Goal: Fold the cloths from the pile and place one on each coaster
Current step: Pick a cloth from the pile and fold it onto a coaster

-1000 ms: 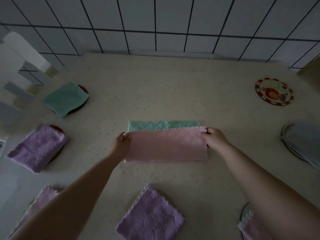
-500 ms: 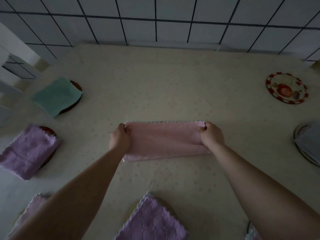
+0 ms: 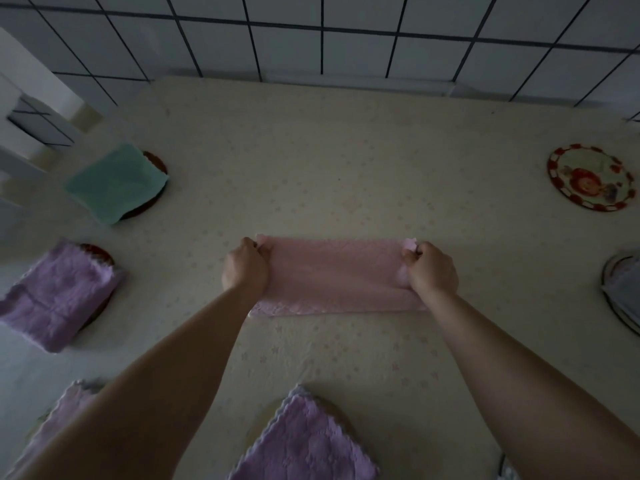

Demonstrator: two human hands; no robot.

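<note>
A pink cloth [image 3: 337, 275] lies folded into a long strip in the middle of the table. My left hand [image 3: 246, 268] pinches its left end and my right hand [image 3: 431, 270] pinches its right end. A folded green cloth [image 3: 114, 183] covers a dark coaster [image 3: 157, 161] at the far left. A folded purple cloth [image 3: 59, 292] sits on another coaster [image 3: 98, 252] on the left. More purple cloths lie at the near middle [image 3: 304, 441] and near left [image 3: 60, 417]. A bare red-rimmed coaster [image 3: 590, 181] sits at the far right.
The table [image 3: 329, 161] has a pale patterned cover and ends against a tiled wall [image 3: 322, 32]. A round coaster with a greyish cloth [image 3: 623, 289] is at the right edge. White furniture [image 3: 24, 109] stands at the far left.
The pink cloth was folded away from me, covering the green strip that showed behind it a second ago. Both hands stayed on its ends and shifted slightly forward.
</note>
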